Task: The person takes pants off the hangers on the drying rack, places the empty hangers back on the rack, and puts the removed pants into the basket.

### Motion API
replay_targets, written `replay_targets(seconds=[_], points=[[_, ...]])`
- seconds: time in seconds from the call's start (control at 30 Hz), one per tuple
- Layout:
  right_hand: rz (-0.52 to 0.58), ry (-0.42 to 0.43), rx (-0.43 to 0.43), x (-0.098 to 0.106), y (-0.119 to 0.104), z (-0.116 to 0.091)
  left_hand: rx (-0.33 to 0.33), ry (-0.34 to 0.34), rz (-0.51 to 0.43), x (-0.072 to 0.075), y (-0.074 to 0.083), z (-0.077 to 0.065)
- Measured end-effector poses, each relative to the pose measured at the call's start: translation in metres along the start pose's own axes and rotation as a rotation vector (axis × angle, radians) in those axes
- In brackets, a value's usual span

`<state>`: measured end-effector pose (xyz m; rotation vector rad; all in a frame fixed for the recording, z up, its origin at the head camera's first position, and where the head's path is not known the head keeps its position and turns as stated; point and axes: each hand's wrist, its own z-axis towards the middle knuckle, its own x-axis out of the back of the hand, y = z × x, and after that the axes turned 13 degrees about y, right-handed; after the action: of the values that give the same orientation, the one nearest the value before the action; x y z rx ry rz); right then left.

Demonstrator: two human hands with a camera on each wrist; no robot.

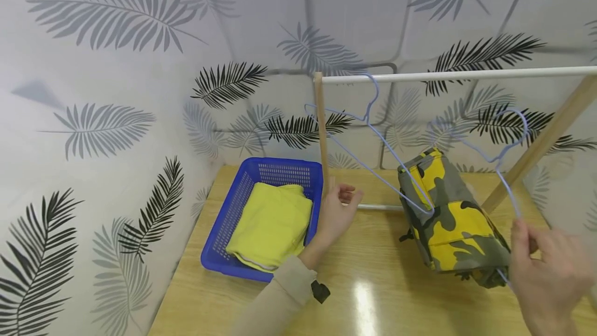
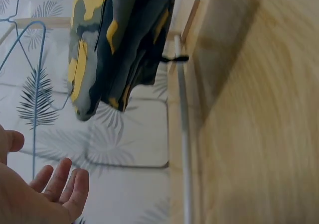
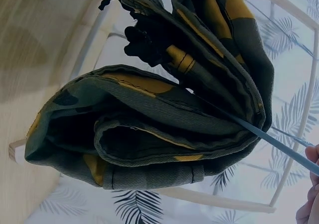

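Note:
My right hand [image 1: 550, 268] pinches a light-blue wire hanger [image 1: 513, 193] by its side. A folded yellow, grey and black camouflage garment [image 1: 454, 222] hangs over that hanger's lower bar, its layers and a dark cord showing in the right wrist view. The hook of the held hanger stands below the white rail [image 1: 466, 74]. Another light-blue hanger [image 1: 368, 118] hooks over the rail at the left, its lower corner in front of the garment in the head view. My left hand [image 1: 337, 211] holds nothing, fingers loosely bent, near the rack's left wooden post [image 1: 321, 134].
A blue plastic basket [image 1: 212, 245] with a folded yellow cloth [image 1: 272, 222] stands left of the rack on the wooden table [image 1: 364, 274]. The rack's right wooden post [image 1: 541, 144] slants behind the garment. A lower white bar [image 2: 183, 134] runs near the tabletop. Leaf-patterned walls stand behind.

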<state>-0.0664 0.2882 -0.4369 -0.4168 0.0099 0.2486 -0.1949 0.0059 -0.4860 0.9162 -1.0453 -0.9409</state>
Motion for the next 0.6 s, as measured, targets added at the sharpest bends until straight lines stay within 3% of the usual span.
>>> replay_targets(seconds=[0.2, 0.43, 0.6], points=[[-0.009, -0.016, 0.015, -0.001, 0.001, -0.010, 0.216, -0.071, -0.134, -0.028, -0.011, -0.012], [0.007, -0.003, 0.006, -0.001, -0.006, -0.017, 0.392, -0.045, -0.274, -0.061, -0.024, -0.026], [0.041, 0.029, -0.001, -0.003, -0.013, -0.020, 0.501, -0.018, -0.386, -0.079, -0.023, -0.034]])
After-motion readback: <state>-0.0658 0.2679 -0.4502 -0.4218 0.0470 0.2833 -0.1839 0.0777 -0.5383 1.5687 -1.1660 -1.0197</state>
